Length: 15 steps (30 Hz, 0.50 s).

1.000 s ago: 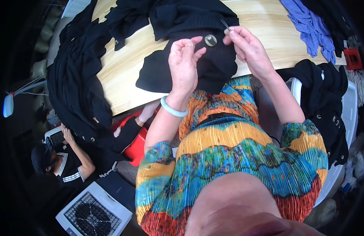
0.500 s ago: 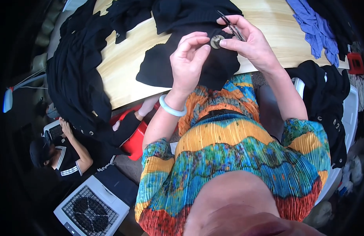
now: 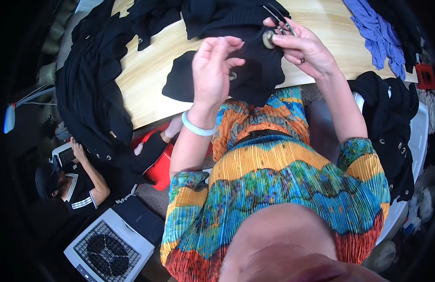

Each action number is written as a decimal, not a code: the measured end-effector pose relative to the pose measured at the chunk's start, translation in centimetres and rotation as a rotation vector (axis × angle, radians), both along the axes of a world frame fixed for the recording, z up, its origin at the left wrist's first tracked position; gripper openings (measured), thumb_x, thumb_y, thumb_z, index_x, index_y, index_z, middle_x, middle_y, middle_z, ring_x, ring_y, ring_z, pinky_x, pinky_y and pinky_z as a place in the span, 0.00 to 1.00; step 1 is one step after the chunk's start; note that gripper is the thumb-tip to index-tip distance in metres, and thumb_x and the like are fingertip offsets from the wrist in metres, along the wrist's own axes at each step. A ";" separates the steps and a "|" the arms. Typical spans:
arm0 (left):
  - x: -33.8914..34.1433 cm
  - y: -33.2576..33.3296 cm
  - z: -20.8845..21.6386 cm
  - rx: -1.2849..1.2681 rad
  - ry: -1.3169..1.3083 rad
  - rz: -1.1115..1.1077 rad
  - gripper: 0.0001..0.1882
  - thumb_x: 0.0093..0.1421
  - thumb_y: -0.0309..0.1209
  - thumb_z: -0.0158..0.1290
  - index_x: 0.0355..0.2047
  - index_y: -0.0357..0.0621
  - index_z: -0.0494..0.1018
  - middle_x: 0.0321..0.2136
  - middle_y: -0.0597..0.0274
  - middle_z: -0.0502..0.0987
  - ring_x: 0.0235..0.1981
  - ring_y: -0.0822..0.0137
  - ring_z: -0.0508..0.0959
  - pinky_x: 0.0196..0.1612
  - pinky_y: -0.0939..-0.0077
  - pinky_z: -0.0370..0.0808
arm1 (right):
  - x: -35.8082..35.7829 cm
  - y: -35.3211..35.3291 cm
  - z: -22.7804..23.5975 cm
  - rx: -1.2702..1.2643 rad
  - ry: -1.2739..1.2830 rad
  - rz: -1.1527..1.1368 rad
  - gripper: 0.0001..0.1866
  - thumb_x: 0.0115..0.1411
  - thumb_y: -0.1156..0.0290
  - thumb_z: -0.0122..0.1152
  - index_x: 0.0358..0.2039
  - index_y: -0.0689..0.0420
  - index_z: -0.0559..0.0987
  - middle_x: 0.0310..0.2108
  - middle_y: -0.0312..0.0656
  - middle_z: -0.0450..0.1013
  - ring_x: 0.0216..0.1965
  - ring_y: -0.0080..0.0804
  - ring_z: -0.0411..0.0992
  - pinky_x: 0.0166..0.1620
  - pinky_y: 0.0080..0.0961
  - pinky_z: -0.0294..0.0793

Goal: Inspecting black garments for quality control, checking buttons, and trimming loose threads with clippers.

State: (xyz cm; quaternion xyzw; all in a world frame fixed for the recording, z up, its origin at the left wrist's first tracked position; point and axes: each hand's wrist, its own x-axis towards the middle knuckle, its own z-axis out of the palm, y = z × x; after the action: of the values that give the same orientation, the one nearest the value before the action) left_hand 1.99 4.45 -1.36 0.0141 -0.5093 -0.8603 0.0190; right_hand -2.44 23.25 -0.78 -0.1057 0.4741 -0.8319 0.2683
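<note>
My right hand (image 3: 310, 52) pinches a round, mottled grey-beige button (image 3: 268, 40) between thumb and finger. Tucked in the same hand is a pair of thin dark snips (image 3: 277, 16), blades pointing up and left. To the left, my left hand (image 3: 211, 70) is raised with its fingers bent and the thumb apart; nothing shows in it, though a fine thread could not be made out. Below both hands a black knit garment (image 3: 182, 77) spreads over the table edge. Another button (image 3: 233, 75) lies against that cloth, close to my left hand.
More black knitwear (image 3: 93, 84) covers the left of the pale wooden table (image 3: 147, 84). A purple cloth (image 3: 377, 35) drapes its right end. At right, a white tub (image 3: 417, 136) holds black garments. A co-worker (image 3: 81, 183) sits lower left, near a grey-white fan unit (image 3: 109, 249).
My right hand has moved up and to the right with the button and snips. My left hand has drawn left, away from the button, widening the gap between the hands.
</note>
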 end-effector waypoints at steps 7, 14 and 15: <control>-0.9 -1.7 -0.8 -0.627 0.249 0.063 0.13 0.53 0.22 0.45 0.41 0.37 0.65 0.38 0.58 0.71 0.40 0.71 0.71 0.41 0.84 0.66 | -1.7 2.0 -0.5 -0.184 -0.122 0.052 0.14 0.54 0.77 0.51 0.42 0.61 0.69 0.24 0.29 0.66 0.10 0.06 0.49 0.12 0.06 0.47; -1.0 -1.9 -0.3 -0.688 0.108 -0.481 0.26 0.47 0.16 0.41 0.50 0.35 0.57 0.44 0.58 0.68 0.44 0.74 0.68 0.47 0.84 0.63 | -2.3 2.7 0.7 -0.131 -0.086 -0.094 0.16 0.56 0.77 0.47 0.46 0.62 0.66 0.22 0.25 0.63 0.10 0.07 0.47 0.13 0.07 0.45; -0.6 -1.7 -0.2 -0.548 0.036 -0.470 0.26 0.47 0.16 0.41 0.50 0.36 0.58 0.42 0.58 0.69 0.42 0.74 0.69 0.44 0.84 0.65 | -2.7 3.0 0.3 -0.124 -0.096 -0.115 0.16 0.56 0.77 0.47 0.46 0.62 0.67 0.22 0.25 0.63 0.10 0.07 0.47 0.13 0.07 0.45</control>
State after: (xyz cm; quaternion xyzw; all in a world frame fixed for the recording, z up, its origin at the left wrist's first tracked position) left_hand 1.39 2.76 -1.51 -0.1241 -0.7101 -0.6727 -0.1670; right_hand -5.15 26.27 -0.47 -0.0545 0.4135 -0.8778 0.2355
